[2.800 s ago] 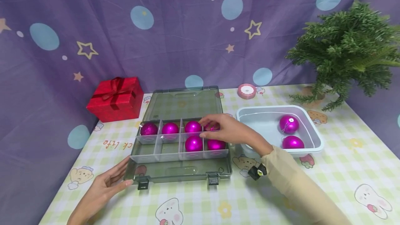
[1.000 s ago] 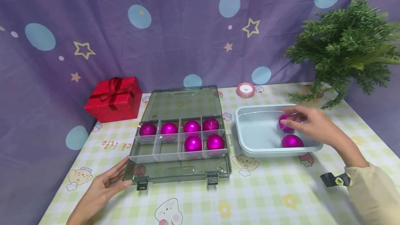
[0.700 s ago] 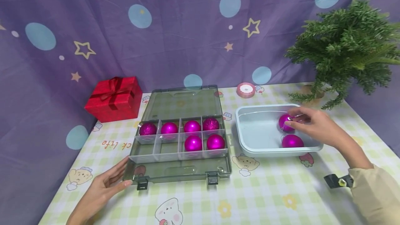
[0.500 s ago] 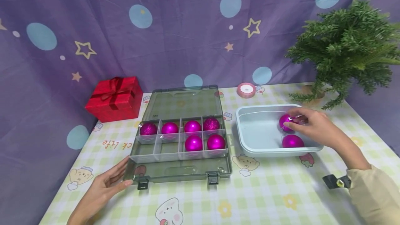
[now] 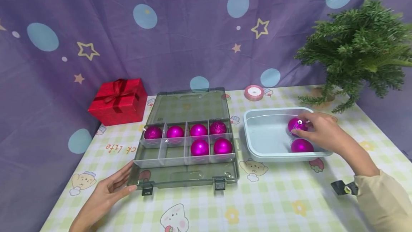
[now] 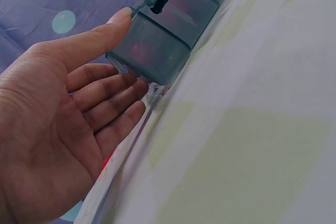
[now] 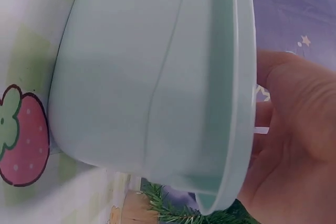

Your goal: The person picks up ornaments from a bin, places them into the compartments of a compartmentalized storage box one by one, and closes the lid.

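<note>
My left hand (image 5: 104,196) rests at the near left corner of a grey see-through compartment box (image 5: 190,176), its thumb on the front edge and its fingers fairly straight along the side. Six compartments' worth of purple baubles show as several round ornaments, among them a glittery bauble (image 5: 217,128) and a smooth bauble (image 5: 199,148). Over the pale blue tub (image 5: 257,155) my right hand (image 5: 325,131) pinches a purple bauble (image 5: 294,126) with thumb and fingers near its cap. Another bauble (image 5: 302,146) lies just in front of it. In the right wrist view the tub wall hides the fingertips.
Behind the tub stands a small green tree (image 5: 357,53). A pink ribbon spool (image 5: 254,93) lies by the curtain. To the left is a red gift box (image 5: 119,103). The see-through box's lid (image 5: 190,108) lies back toward the curtain.
My right hand has left the glittery bauble in the box's back right compartment and moved right to the tub. There its fingers have closed in on the bauble. The left hand stays put.
</note>
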